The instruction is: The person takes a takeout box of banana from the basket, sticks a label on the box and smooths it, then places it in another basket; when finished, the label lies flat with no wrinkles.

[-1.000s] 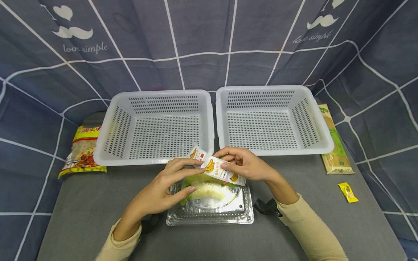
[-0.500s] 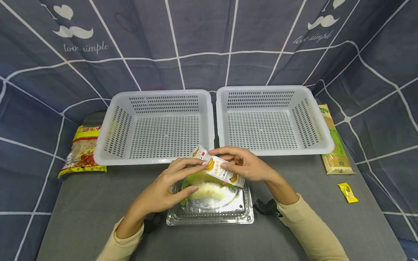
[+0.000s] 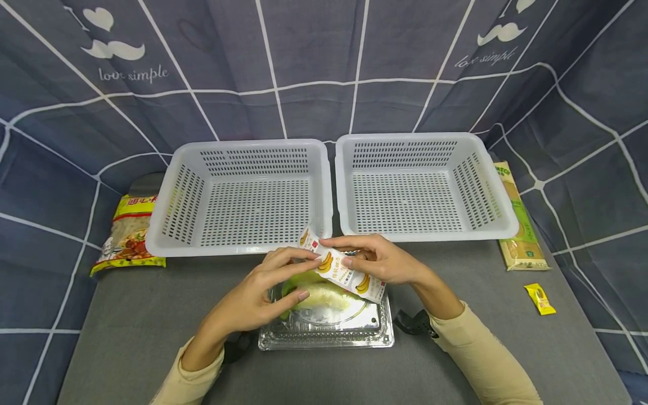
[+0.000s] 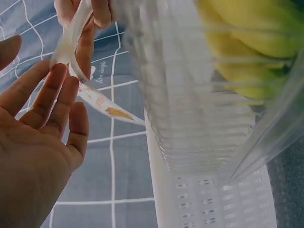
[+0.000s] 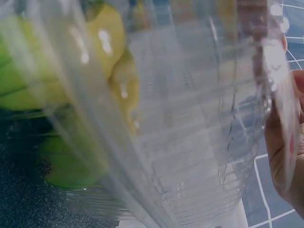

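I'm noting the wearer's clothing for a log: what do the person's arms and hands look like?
Both the left hand and the right hand are gloveless. The left sleeve and right sleeve are pale beige. A black gadget shows by the right cuff; a dark shape by the left is mostly hidden.

The clearest thing I can read is "love simple" in white script on the gray-blue grid curtain (image 3: 395,45), once upper left and once upper right, both under a moustache print; it also shows up sideways in my left wrist view. The banana label (image 3: 349,275) I'm holding has a little red square and Chinese characters, too small for me to read. Red characters top the yellow-and-red bag (image 3: 129,233), kinda blurry, and lettering on the green-and-tan bag (image 3: 523,230) is too fuzzy.
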Motion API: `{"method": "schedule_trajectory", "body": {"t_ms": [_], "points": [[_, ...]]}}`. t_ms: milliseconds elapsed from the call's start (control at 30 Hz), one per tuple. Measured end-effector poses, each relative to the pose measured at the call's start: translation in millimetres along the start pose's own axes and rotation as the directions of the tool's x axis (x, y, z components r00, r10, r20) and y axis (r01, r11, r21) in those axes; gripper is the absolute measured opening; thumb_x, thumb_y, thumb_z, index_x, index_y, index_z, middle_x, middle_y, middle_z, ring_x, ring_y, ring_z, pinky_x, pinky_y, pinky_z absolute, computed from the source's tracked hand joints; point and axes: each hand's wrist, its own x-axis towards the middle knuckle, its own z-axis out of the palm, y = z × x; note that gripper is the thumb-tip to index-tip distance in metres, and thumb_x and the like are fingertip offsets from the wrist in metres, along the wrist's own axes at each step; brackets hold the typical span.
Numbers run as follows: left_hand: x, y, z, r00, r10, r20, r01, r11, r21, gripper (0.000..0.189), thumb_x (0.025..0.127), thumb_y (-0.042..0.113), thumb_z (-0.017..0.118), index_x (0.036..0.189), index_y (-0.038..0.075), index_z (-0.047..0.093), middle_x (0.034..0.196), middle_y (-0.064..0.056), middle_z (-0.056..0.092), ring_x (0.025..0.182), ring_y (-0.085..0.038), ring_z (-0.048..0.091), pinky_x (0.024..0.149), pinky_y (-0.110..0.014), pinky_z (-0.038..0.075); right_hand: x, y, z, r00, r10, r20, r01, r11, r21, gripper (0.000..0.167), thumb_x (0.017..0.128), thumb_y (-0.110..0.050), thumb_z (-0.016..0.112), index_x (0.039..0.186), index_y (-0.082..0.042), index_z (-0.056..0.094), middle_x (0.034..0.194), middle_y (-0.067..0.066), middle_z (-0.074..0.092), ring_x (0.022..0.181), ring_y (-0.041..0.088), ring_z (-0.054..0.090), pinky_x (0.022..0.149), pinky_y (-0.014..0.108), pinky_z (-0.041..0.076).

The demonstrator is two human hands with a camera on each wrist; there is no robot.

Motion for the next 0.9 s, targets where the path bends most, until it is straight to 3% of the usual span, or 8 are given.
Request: {"method": "schedule_trajectory", "body": {"t_ms": [100, 300, 333, 400, 467, 533, 633, 900], "points": [[-0.6, 1.6, 0.9, 1.000, 0.003, 0.012, -0.003, 1.000, -0.011, 0.052, 0.089, 0.009, 0.070, 0.138, 0.011, 0.056, 0.140, -0.003, 0.052, 0.131, -0.021, 0.045, 0.110, -0.044, 0.039, -0.3, -0.3, 0.9, 1.000, -0.006, -0.008, 0.006, 0.999, -0.049, 0.041, 0.099, -0.002, 0.051, 0.139, -0.003, 0.053, 0.054, -0.007, 0.033, 0.042, 0.000, 0.029, 0.035, 0.022, 0.030], [-2.5, 5.8, 2.9, 0.999, 0.028, 0.023, -0.027, 0.999, -0.047, 0.051, 0.089, 0.010, 0.070, 0.138, 0.011, 0.056, 0.138, -0.002, 0.054, 0.128, -0.019, 0.048, 0.107, -0.036, 0.042, -1.6, 1.8, 2.6, 0.999, 0.048, -0.025, -0.048, 0.999, -0.013, 0.041, 0.097, -0.003, 0.055, 0.137, -0.001, 0.054, 0.050, -0.011, 0.035, 0.039, -0.001, 0.028, 0.035, 0.020, 0.030], [-3.3, 7.0, 3.1, 0.999, 0.041, 0.020, -0.040, 0.997, -0.059, 0.051, 0.089, 0.009, 0.070, 0.138, 0.010, 0.056, 0.138, -0.003, 0.054, 0.126, -0.018, 0.049, 0.105, -0.035, 0.044, -2.1, 2.7, 2.5, 0.997, 0.068, -0.036, -0.068, 0.998, 0.001, 0.041, 0.096, -0.004, 0.057, 0.137, -0.001, 0.054, 0.050, -0.009, 0.043, 0.040, 0.000, 0.035, 0.036, 0.021, 0.036], [-5.1, 11.4, 2.8, 0.997, 0.082, 0.006, -0.081, 0.992, -0.097, 0.051, 0.088, 0.006, 0.070, 0.138, 0.008, 0.056, 0.137, -0.005, 0.054, 0.124, -0.018, 0.051, 0.103, -0.032, 0.046, -2.8, 4.1, 2.2, 0.993, 0.102, -0.064, -0.100, 0.994, 0.035, 0.042, 0.095, -0.005, 0.060, 0.136, -0.001, 0.055, 0.058, -0.001, 0.059, 0.043, 0.003, 0.048, 0.041, 0.025, 0.047], [-7.1, 17.0, 1.8, 0.992, 0.128, -0.014, -0.129, 0.980, -0.150, 0.052, 0.087, 0.003, 0.070, 0.138, 0.005, 0.056, 0.136, -0.009, 0.054, 0.123, -0.020, 0.053, 0.099, -0.030, 0.048, -4.3, 4.8, 1.5, 0.986, 0.138, -0.093, -0.131, 0.988, 0.080, 0.042, 0.095, -0.006, 0.062, 0.135, 0.001, 0.055, 0.082, 0.012, 0.072, 0.054, 0.009, 0.062, 0.052, 0.034, 0.057], [-9.4, 21.9, 0.0, 0.984, 0.173, -0.047, -0.179, 0.965, -0.190, 0.051, 0.087, 0.001, 0.069, 0.137, 0.002, 0.056, 0.134, -0.012, 0.055, 0.122, -0.021, 0.053, 0.098, -0.029, 0.049, -6.0, 5.4, 0.5, 0.980, 0.161, -0.120, -0.149, 0.983, 0.108, 0.042, 0.094, -0.007, 0.063, 0.135, 0.002, 0.055, 0.111, 0.021, 0.071, 0.067, 0.015, 0.071, 0.063, 0.042, 0.060], [-12.3, 25.0, -3.6, 0.970, 0.214, -0.113, -0.236, 0.942, -0.240, 0.047, 0.089, 0.002, 0.067, 0.135, -0.001, 0.056, 0.133, -0.015, 0.055, 0.123, -0.022, 0.053, 0.100, -0.029, 0.047, -8.4, 5.7, 0.1, 0.973, 0.185, -0.141, -0.163, 0.975, 0.152, 0.043, 0.092, -0.007, 0.066, 0.134, 0.003, 0.056, 0.126, 0.025, 0.063, 0.074, 0.017, 0.073, 0.066, 0.041, 0.061], [-19.1, 19.6, -11.1, 0.955, 0.199, -0.221, -0.260, 0.918, -0.298, 0.045, 0.088, -0.003, 0.065, 0.132, -0.007, 0.056, 0.132, -0.020, 0.054, 0.114, -0.021, 0.057, 0.095, -0.028, 0.051, -11.0, 10.1, 1.6, 0.962, 0.209, -0.177, -0.176, 0.967, 0.186, 0.049, 0.088, -0.006, 0.072, 0.134, -0.001, 0.056, 0.120, 0.019, 0.068, 0.066, 0.013, 0.068, 0.062, 0.035, 0.059]]}}
